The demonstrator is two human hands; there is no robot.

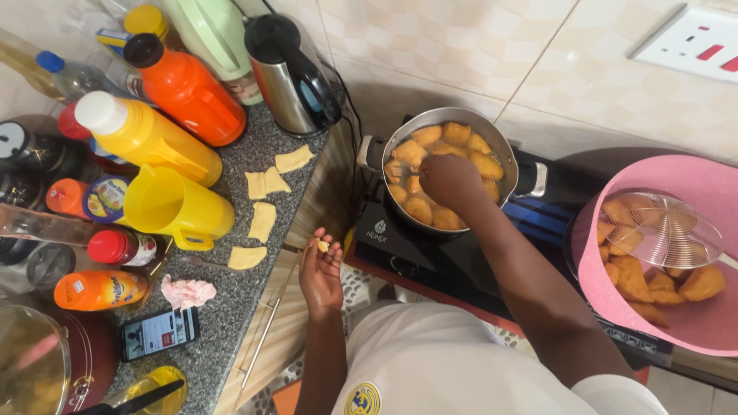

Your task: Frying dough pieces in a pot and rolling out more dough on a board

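Head view looks down on a person in a white shirt (446, 361) standing between a speckled counter (231, 323) and a small stove (430, 246). Nearest the body, the left hand (321, 270) is raised palm up, fingers loosely curled, with a small yellow piece of dough (323, 246) pinched at the fingertips. It hovers over the gap between counter edge and stove, touching neither.

Beyond it, the right hand (448, 180) reaches out over a metal pot (500, 146) on the stove. The fingers point down into the pot and are bunched together; whether they grip anything cannot be told, since the back of the hand hides them. Golden fried pieces (430, 138) float in oil all around the hand.

To the right of the stove sits a pink bowl (692, 323) holding more fried pieces (703, 283), with a wire skimmer (669, 230) resting across them.

On the counter to the left, five flat raw dough pieces (262, 221) lie in a loose line near a yellow jug (177, 209). Nearer the camera on that counter are a phone (159, 333) and a crumpled pink tissue (188, 292). Farther back stand a yellow bottle (146, 137), an orange bottle (188, 88) and a steel kettle (288, 73) against the tiled wall (477, 46).
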